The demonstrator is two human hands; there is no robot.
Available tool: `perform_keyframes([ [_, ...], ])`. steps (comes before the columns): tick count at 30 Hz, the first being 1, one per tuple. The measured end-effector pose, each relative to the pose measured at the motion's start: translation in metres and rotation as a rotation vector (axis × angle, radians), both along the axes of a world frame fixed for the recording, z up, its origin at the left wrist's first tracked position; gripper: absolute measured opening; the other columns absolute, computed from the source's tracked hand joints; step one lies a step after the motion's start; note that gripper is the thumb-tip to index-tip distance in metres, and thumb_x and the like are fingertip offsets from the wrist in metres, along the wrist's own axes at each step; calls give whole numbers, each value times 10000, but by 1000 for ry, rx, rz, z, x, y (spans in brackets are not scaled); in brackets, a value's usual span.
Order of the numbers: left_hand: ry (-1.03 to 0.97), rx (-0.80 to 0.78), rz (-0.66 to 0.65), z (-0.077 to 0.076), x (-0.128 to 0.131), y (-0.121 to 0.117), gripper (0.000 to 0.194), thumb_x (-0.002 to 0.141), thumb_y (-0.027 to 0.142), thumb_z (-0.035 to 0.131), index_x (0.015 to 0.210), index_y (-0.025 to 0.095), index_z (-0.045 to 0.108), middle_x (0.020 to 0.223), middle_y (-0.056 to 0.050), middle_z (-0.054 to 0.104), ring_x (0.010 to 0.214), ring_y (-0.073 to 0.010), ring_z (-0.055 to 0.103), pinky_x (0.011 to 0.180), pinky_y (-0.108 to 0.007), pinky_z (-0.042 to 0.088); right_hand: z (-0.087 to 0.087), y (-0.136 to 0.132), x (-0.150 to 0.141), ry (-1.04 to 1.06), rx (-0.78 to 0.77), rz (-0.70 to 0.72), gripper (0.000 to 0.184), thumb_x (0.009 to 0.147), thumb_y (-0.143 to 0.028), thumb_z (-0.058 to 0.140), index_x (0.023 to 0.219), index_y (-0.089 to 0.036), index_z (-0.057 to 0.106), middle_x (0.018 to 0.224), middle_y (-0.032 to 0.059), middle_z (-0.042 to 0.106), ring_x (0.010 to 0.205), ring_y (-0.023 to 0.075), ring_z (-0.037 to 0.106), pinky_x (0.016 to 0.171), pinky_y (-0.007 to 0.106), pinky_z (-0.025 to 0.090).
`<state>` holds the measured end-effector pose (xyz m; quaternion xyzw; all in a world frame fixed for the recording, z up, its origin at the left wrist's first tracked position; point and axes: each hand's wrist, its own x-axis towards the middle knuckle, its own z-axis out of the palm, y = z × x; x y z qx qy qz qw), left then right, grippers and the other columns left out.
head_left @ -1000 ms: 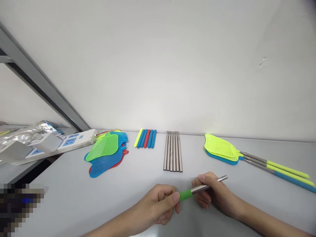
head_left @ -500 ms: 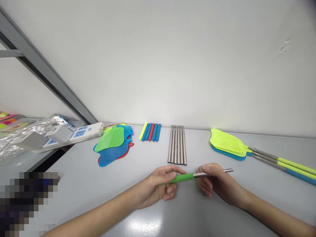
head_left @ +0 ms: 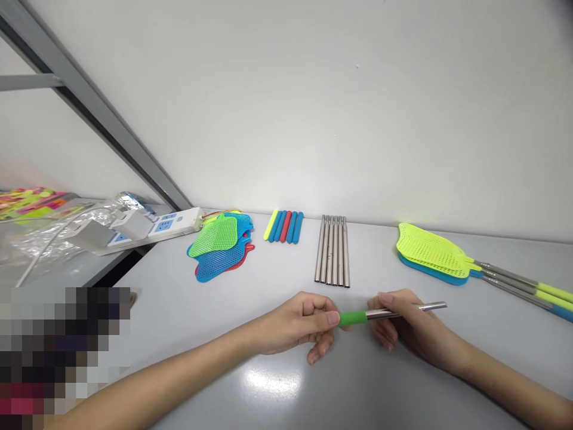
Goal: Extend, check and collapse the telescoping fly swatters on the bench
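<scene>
My left hand (head_left: pixel 298 325) pinches a green handle grip (head_left: pixel 353 318) between thumb and fingers, covering its left part. Out of the grip's right end runs a shiny metal tube (head_left: pixel 435 306). The tube lies in my right hand (head_left: pixel 414 325), thumb over it and fingers curled below, its bare tip sticking out to the right. Grip and tube are held in line, almost level, above the grey table (head_left: pixel 277 412). Just beyond them, several metal tubes (head_left: pixel 332 251) lie side by side. Left of these is a row of yellow, blue and red grips (head_left: pixel 283 227).
Loose fly swatter heads (head_left: pixel 219 251) in green, blue and red are piled at left. Fly swatters with handles (head_left: pixel 432 251), yellow and blue, lie at right. A power strip (head_left: pixel 179 221) with plugs and clear plastic bags (head_left: pixel 58 233) sit far left. A white wall (head_left: pixel 335 107) rises behind.
The view has shifted, so the table things appear further right and higher. My left hand has moved along the green grip towards the tube, and less of the grip shows.
</scene>
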<state>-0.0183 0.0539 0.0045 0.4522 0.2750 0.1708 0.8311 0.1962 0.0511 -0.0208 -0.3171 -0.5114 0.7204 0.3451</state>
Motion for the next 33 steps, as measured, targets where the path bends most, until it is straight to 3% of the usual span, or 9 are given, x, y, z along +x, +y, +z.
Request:
perform_keyframes([
  [8,-36,-9,31,1,0,-3,239,859,286,428,808,94,560,452,98,235,370,-25,224,449,-228,176,2,-2,1,-105,40,27,493,880,-369,324,466,-146,471,459,10,463,484,119,450,525,265,334],
  [19,-4,-19,37,0,1,-2,259,837,334,457,774,102,554,427,104,238,357,-25,197,437,-227,166,7,-1,0,-155,74,41,496,877,-382,315,467,-149,468,454,8,458,483,120,451,523,257,341],
  [23,76,48,5,2,0,-3,267,814,355,493,720,109,538,384,90,333,349,-28,234,425,-214,220,13,-1,0,-216,118,120,499,877,-379,295,485,-141,493,473,17,472,510,123,461,546,256,352],
  [29,180,121,-26,5,0,-5,360,820,426,447,690,108,555,390,80,347,355,-37,280,413,-206,256,13,-10,-1,-137,-18,187,505,868,-416,246,497,-144,455,467,11,453,394,95,399,359,208,294],
  [33,178,119,-72,4,0,-7,377,816,444,442,694,108,561,387,75,356,353,-41,290,402,-205,244,18,-17,0,-220,26,205,499,872,-441,235,515,-151,428,483,0,446,391,81,388,372,198,320],
])
